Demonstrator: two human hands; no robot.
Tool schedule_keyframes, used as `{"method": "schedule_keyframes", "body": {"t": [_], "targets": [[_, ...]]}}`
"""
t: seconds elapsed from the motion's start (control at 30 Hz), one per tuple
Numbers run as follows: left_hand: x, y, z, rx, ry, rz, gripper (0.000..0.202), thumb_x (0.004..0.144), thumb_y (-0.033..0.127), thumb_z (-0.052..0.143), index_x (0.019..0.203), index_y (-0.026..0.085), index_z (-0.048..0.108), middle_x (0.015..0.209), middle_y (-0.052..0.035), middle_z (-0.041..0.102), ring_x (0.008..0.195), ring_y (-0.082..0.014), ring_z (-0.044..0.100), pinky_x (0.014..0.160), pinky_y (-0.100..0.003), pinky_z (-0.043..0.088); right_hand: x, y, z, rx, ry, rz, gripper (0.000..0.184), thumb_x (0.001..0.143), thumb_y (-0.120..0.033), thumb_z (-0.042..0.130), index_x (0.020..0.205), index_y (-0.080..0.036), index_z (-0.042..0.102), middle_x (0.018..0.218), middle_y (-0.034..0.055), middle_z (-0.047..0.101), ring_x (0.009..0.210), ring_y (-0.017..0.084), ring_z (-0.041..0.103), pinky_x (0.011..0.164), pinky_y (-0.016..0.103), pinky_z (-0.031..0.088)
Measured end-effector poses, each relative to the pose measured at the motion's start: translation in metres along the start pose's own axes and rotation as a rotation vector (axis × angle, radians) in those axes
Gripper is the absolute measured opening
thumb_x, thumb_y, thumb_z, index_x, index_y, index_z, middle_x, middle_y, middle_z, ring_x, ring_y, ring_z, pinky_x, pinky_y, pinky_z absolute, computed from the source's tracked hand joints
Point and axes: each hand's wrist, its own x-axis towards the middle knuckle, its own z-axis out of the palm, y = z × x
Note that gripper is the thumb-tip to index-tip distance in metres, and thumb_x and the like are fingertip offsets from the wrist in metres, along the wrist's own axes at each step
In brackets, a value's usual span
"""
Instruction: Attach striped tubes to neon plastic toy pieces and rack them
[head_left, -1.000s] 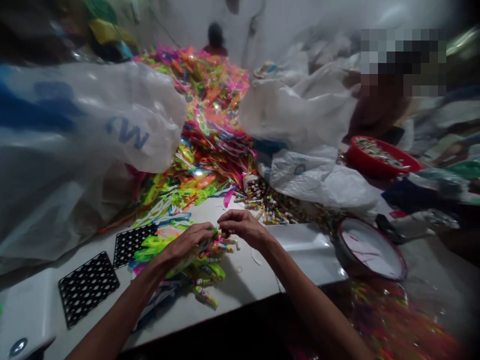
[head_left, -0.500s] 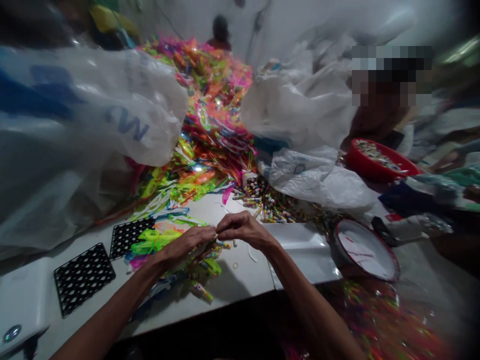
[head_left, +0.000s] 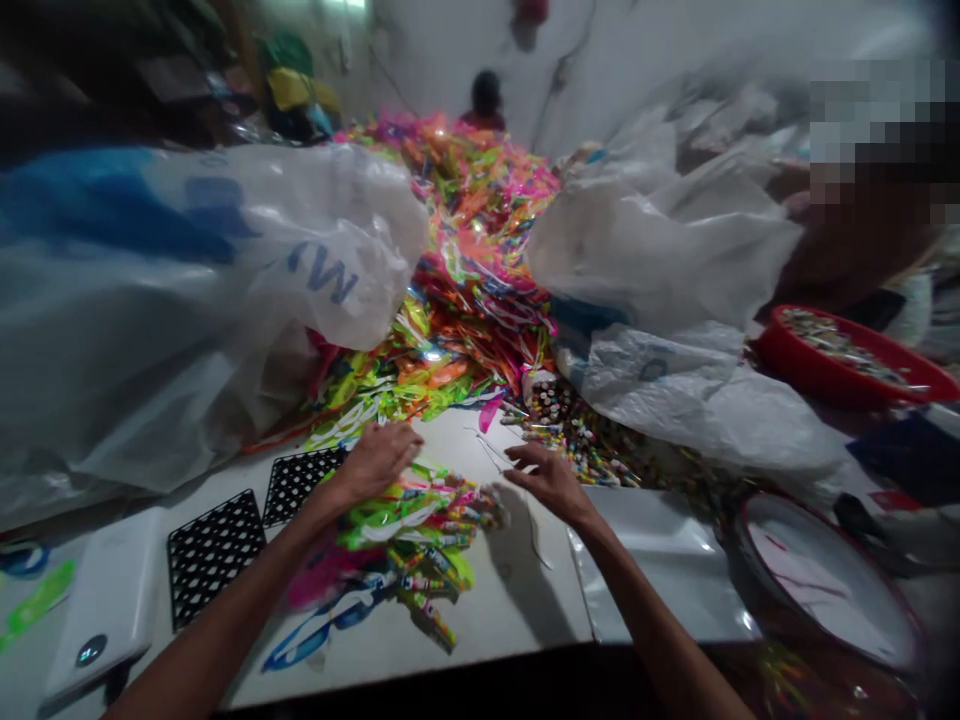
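- White, red-rimmed round basin at right holds flat pale pieces.
- White tabletop bears a bundle of neon-green plastic strips and patterned sticks, below both hands.
- Right hand: fingers loosely apart, near a thin pale wire. Left hand: over the bundle's far edge; cannot tell whether it grips.
- Red plastic bowl holds small pale pieces.
- Multicoloured heap between translucent sacks; grey wall behind.

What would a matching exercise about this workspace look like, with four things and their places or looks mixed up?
1. Red basin
2. Black mesh panels
3. Colourful bundle
4. Right hand

A. Loosely open, to the right of the bundle
B. Holding many small pieces
C. Partly bright green, close to the left hand
D. Lying left of the bundle

Pairs: 1-B, 2-D, 3-C, 4-A.
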Motion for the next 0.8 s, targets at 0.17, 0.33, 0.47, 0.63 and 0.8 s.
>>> {"method": "schedule_keyframes", "body": {"t": [0.17,0.33,0.47,0.63,0.8], "targets": [[0.022,-0.051,0.023,0.228,-0.003,-0.066,0.016,0.078,0.019,0.048,0.086,0.019,0.062,0.094,-0.0091,0.062,0.095,-0.0256,0.053,0.088,-0.043,0.033,0.009,0.043,-0.047,-0.484,0.134,0.124,0.027,0.069,-0.012,0.056,0.091,-0.013,0.070,0.090,0.0111,0.068,0.076,0.022,0.061,0.068,0.030,0.043],[0.031,-0.060,0.030,0.281,0.036,0.039,0.013,0.079,0.021,0.044,0.078,0.018,0.056,0.084,-0.0090,0.061,0.085,-0.0268,0.055,0.080,-0.041,0.035,0.011,0.046,-0.053,-0.770,0.016,0.166,0.026,0.074,-0.014,0.049,0.091,-0.018,0.069,0.096,0.0078,0.066,0.085,0.021,0.059,0.069,0.026,0.041],[0.029,-0.036,0.008,0.159,0.228,-0.017,0.020,0.084,0.025,0.035,0.082,0.017,0.054,0.077,-0.0073,0.062,0.075,-0.0242,0.057,0.076,-0.038,0.038,0.023,0.042,-0.038,-0.833,-0.041,0.156,0.028,0.079,-0.013,0.044,0.092,-0.018,0.068,0.103,0.0101,0.063,0.086,0.021,0.059,0.069,0.027,0.039],[0.031,-0.018,-0.013,0.000,0.493,-0.115,0.033,0.087,0.030,0.032,0.102,0.015,0.057,0.102,-0.0095,0.062,0.094,-0.0210,0.058,0.082,-0.030,0.042,0.023,0.029,-0.030,-0.767,0.023,0.130,0.027,0.084,-0.021,0.041,0.097,-0.017,0.064,0.095,0.0096,0.064,0.082,0.019,0.058,0.066,0.025,0.037],[0.031,-0.044,0.011,0.120,0.120,-0.193,0.027,0.081,0.025,0.041,0.095,0.016,0.063,0.104,-0.0116,0.063,0.100,-0.0243,0.056,0.087,-0.036,0.041,0.007,0.017,-0.011,-0.257,0.051,0.044,0.022,0.079,-0.031,0.049,0.073,-0.014,0.062,0.067,0.0021,0.058,0.062,0.013,0.050,0.055,0.022,0.033]]}}
